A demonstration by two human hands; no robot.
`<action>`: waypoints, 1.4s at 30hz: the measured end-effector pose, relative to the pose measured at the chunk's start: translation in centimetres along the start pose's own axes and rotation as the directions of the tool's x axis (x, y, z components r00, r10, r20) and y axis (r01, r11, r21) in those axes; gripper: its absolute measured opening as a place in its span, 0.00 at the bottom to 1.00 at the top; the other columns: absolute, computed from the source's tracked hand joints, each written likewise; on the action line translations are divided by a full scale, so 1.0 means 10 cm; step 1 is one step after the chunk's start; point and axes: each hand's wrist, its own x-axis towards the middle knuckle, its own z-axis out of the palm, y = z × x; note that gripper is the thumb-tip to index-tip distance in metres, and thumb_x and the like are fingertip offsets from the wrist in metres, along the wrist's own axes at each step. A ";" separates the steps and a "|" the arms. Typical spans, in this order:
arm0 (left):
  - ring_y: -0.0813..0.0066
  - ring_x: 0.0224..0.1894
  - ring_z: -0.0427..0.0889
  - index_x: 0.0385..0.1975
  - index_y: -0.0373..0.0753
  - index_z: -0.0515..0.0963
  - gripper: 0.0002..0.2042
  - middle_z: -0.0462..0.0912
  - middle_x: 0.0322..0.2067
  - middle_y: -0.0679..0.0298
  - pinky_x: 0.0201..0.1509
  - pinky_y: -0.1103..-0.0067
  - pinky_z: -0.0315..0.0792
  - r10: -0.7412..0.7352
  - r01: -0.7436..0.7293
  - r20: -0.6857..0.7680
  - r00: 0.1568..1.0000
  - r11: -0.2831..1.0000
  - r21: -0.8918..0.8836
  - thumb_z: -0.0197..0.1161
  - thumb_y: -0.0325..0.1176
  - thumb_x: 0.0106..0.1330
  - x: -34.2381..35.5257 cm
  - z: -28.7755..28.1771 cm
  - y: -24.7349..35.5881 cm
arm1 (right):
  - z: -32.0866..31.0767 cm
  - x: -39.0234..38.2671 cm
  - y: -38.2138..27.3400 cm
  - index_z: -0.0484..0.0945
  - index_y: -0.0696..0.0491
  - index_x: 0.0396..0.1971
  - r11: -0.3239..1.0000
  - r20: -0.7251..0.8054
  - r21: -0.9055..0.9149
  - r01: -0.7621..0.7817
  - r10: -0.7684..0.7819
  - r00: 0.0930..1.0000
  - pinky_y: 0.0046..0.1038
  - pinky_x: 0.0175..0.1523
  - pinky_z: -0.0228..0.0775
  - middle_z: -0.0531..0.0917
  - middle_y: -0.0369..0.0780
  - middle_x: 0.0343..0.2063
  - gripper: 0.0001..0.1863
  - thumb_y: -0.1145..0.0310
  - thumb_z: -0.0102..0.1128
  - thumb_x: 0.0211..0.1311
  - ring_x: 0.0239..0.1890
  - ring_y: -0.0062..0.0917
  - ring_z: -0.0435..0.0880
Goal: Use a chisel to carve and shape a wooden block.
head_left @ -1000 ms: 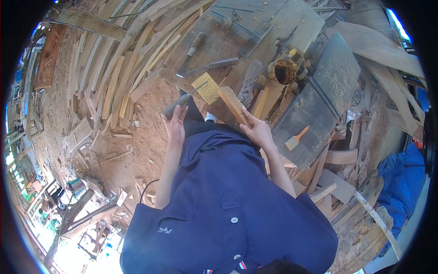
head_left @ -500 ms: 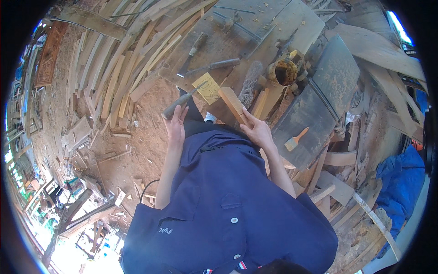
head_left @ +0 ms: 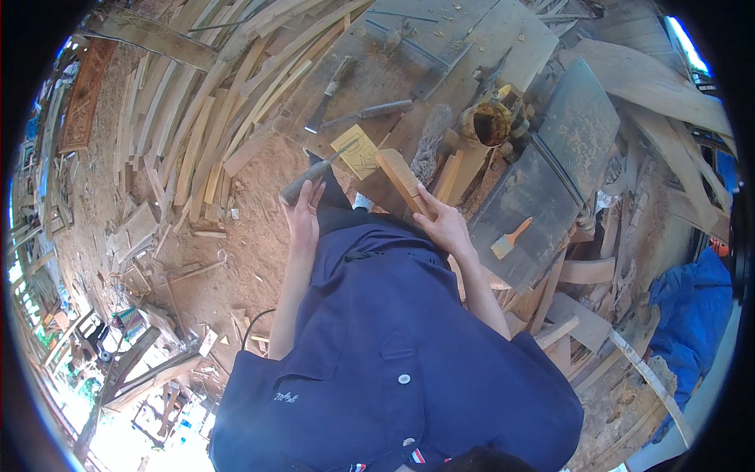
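Observation:
My left hand (head_left: pixel 305 212) grips the grey cylindrical handle (head_left: pixel 305 181) of a thin-bladed carving tool, angled up toward a yellow board (head_left: pixel 363 161) with a dark drawn or carved pattern. My right hand (head_left: pixel 440 228) is closed around a flat wooden bar (head_left: pixel 397 173), held just right of that board. Beyond them on the worktable (head_left: pixel 511 39) lie a wide chisel (head_left: pixel 322 110), another handled tool (head_left: pixel 381 108), a frayed grey bundle (head_left: pixel 432 134) and a stained yellow can (head_left: pixel 484 126). A paintbrush (head_left: pixel 507 240) rests on a dark sheet at the right.
Long wooden strips (head_left: pixel 197 134) are piled at the upper left, beside a carved reddish panel (head_left: pixel 86 94). Offcuts and sawdust cover the dirt floor (head_left: pixel 236 267). Curved planks (head_left: pixel 661 102) and a blue tarp (head_left: pixel 684 315) are on the right.

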 end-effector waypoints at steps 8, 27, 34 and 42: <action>0.53 0.62 0.89 0.59 0.37 0.73 0.12 0.87 0.58 0.48 0.65 0.64 0.89 0.038 -0.038 -0.026 0.999 0.999 0.017 0.64 0.23 0.81 -0.02 0.07 -0.01 | 0.03 0.02 0.05 0.67 0.21 0.80 1.000 -0.007 -0.007 0.022 -0.022 1.000 0.46 0.68 0.78 0.90 0.55 0.55 0.41 0.50 0.71 0.67 0.60 0.51 0.88; 0.58 0.52 0.92 0.56 0.34 0.70 0.19 0.87 0.54 0.50 0.58 0.67 0.89 0.337 -0.278 -0.048 0.940 0.841 0.463 0.74 0.31 0.76 0.01 0.65 0.17 | -0.12 0.03 -0.01 0.70 0.23 0.79 1.000 0.021 -0.017 0.024 -0.024 0.999 0.45 0.68 0.78 0.89 0.54 0.55 0.39 0.50 0.71 0.68 0.59 0.51 0.88; 0.61 0.42 0.93 0.55 0.39 0.74 0.25 0.91 0.45 0.53 0.48 0.65 0.85 0.358 -0.225 0.093 0.929 0.348 0.910 0.80 0.45 0.70 0.04 1.15 0.34 | -0.55 -0.05 -0.56 0.73 0.35 0.79 0.876 -0.393 0.099 0.472 -0.402 0.827 0.43 0.58 0.84 0.91 0.52 0.49 0.40 0.58 0.76 0.66 0.48 0.49 0.92; 0.49 0.45 0.91 0.55 0.41 0.78 0.21 0.86 0.51 0.56 0.44 0.60 0.84 0.412 -0.625 0.547 0.729 0.076 0.776 0.78 0.33 0.65 0.04 1.49 0.30 | -0.80 -0.66 -1.28 0.77 0.46 0.76 0.555 -0.592 -0.131 0.821 -0.708 0.385 0.41 0.44 0.86 0.89 0.50 0.44 0.39 0.71 0.77 0.63 0.37 0.43 0.92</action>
